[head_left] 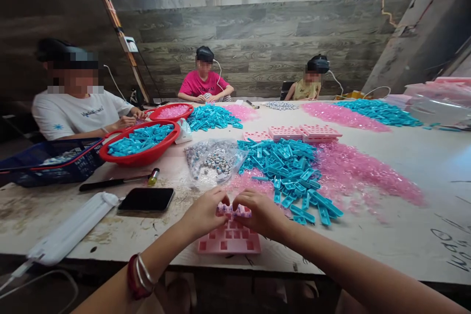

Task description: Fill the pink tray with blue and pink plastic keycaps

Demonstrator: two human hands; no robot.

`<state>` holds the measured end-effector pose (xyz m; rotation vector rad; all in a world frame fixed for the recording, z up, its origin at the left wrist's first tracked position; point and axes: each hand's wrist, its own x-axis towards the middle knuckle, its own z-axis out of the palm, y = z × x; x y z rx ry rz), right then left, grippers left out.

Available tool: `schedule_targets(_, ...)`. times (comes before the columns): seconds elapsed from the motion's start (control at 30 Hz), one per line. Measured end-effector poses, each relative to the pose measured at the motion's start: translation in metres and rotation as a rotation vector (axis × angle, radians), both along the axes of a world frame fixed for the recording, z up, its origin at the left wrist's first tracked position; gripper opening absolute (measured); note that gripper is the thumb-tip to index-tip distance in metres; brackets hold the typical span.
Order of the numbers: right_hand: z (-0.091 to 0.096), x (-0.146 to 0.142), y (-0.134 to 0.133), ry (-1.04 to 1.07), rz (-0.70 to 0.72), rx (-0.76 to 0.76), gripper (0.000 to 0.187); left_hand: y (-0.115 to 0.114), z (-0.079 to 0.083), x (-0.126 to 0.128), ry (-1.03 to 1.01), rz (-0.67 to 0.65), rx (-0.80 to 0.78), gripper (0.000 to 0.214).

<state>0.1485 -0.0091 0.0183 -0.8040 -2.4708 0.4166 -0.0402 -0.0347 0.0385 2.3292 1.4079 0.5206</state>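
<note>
Pink grid tray (228,241) lies just below both hands — left hand (203,214) and right hand (259,213) pinch small pieces at its far edge

- Hands at near edge: 2, left hand (204,213) and right hand (259,213).
- Pink grid tray (228,240) under the hands: 1.
- Stacked pink trays (294,132) mid-tabletop: 3 visible.
- Red bowls: 2, one with blue pieces (142,144), one with pink pieces (171,111).
- Clear bag of small parts (213,159): 1.
- Black phone (146,199): 1.
- Other people seated: 3.
- Blue and pink loose pieces: too many to count.
</note>
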Motion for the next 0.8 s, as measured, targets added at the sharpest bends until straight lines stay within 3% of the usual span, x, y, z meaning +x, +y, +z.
schedule_targets(0.3, 0.003, 0.004, -0.002, 0.033, 0.024, -0.022, 0.014, -0.003, 0.005, 0.003, 0.032, 0.008, 0.000, 0.013)
schedule_targets(0.57, 0.012, 0.014, 0.001, 0.189, 0.017, -0.034, 0.012, -0.008, 0.003, 0.011, -0.025, 0.008, 0.022, 0.011)
schedule_targets(0.8, 0.003, 0.018, -0.001, 0.204, -0.004, -0.039, 0.017, -0.005, -0.004, 0.019, 0.025, -0.006, 0.048, 0.008)
